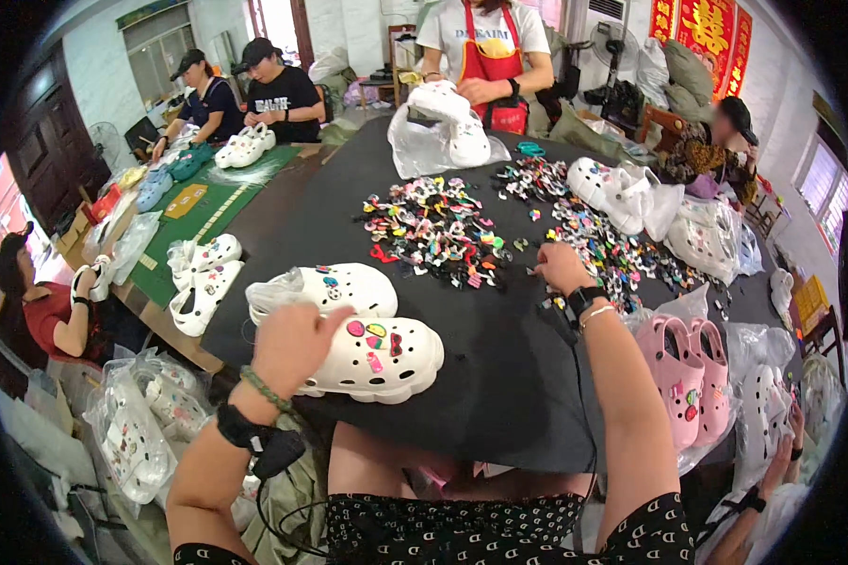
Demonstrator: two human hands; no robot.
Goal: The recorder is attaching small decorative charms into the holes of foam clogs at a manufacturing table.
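Note:
My left hand (295,341) grips the heel end of a white clog (379,358) that lies on the black table cover (481,377) and carries a few colourful charms. A second white clog (334,287) lies just behind it. My right hand (562,266) reaches forward to the edge of a spread of small colourful shoe charms (601,247), its fingers curled down among them; whether it holds one I cannot tell. A larger pile of charms (435,226) lies in the middle of the table.
A pair of pink clogs (685,363) lies at the right, more white clogs (612,188) and bagged ones at the far right. A person in a red apron (488,47) handles white clogs opposite. Other people work at a green table (207,212) to the left.

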